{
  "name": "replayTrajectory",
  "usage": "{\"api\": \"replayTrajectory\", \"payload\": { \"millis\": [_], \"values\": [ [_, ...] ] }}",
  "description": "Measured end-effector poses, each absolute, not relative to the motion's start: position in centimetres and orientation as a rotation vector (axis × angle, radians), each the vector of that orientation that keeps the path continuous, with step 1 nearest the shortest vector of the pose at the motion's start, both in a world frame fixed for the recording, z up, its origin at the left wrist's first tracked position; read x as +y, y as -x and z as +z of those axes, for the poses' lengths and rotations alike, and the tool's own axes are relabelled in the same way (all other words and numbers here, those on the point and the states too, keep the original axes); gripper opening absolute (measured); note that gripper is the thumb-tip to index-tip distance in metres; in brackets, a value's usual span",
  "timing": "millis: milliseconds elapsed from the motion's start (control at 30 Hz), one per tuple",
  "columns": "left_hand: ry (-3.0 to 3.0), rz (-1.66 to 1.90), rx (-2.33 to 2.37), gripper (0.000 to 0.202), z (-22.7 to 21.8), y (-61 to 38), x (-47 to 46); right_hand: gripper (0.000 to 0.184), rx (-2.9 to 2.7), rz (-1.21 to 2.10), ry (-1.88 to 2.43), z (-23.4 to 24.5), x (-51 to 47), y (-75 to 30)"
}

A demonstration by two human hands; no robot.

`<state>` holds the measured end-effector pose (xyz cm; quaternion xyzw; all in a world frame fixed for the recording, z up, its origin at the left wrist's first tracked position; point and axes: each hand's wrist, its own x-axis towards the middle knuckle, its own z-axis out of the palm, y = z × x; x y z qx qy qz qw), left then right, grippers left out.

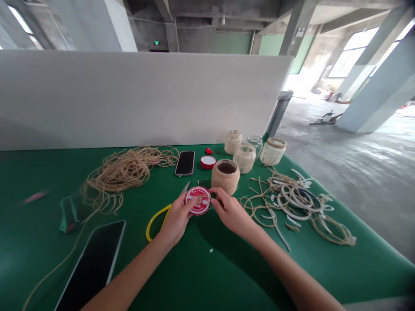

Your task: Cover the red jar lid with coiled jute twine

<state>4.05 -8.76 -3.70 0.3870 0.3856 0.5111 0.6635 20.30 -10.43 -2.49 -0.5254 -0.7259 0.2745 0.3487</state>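
My left hand (177,220) grips a pair of yellow-handled scissors (156,221), with the handle loop curving out below the hand and the steel blade tip (186,187) showing above it. Its thumb lies on a round red-and-white tin (197,201). My right hand (230,211) pinches the tin's right edge with its fingertips. Just behind the tin stands a twine-wrapped jar (225,177), close to my right fingers but apart from them. The tin's centre is partly hidden by my left thumb.
A green tabletop (207,268) holds a tangled coil of jute twine (123,172), several wrapped jars (244,157), a glass jar (254,144), loose twine and white strips (292,203), and two phones (92,265). A white partition (136,99) stands behind; a concrete floor (330,172) lies right.
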Motion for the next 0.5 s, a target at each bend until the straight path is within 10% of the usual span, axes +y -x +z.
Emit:
{"api": "replayTrajectory", "payload": {
  "millis": [500],
  "values": [
    [-0.828,1.277,0.959,0.019,-4.1,-4.1,-8.9,0.017,-1.828,0.983,1.328,-4.4,-11.1,-18.5]
  ]
}}
